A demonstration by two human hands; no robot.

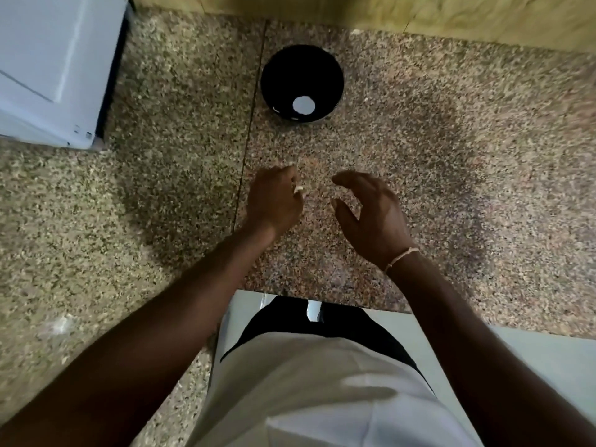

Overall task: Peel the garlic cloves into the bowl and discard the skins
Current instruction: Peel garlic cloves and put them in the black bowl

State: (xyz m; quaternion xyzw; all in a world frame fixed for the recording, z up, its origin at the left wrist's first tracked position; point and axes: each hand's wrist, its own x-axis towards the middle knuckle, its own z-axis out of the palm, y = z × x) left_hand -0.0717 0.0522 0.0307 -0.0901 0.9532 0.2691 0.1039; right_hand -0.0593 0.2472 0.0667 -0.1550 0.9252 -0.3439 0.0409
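Looking down from my head, my left hand point(274, 201) is curled closed over the speckled stone counter point(451, 175), fingers pinched on a small pale piece point(298, 189) that I take for garlic, though blur keeps me from telling clove from skin. My right hand point(374, 214) hovers beside it, well apart, fingers spread and curved, holding nothing. The black bowl point(302, 82) stands farther back on the counter, near the wall, a round white spot point(303, 105) showing inside it. A white appliance point(54, 66) sits far left.
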